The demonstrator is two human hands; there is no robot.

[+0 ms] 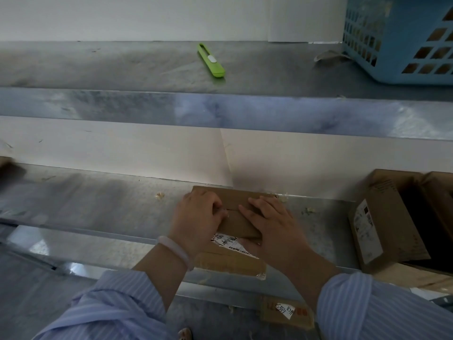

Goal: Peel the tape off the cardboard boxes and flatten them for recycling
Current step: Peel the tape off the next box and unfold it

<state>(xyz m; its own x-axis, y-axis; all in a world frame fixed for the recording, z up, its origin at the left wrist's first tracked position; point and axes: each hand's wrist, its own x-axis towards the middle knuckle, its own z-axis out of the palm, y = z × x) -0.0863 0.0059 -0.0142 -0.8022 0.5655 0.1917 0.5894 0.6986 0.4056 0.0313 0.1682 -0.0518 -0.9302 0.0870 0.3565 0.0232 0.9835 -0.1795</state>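
Under both hands (198, 217), box (239, 225) half-hidden

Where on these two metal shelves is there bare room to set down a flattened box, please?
Lower shelf: bare left of the left hand; crowded right, by the open boxes. Upper shelf: bare left of the green cutter; blue basket fills the right.
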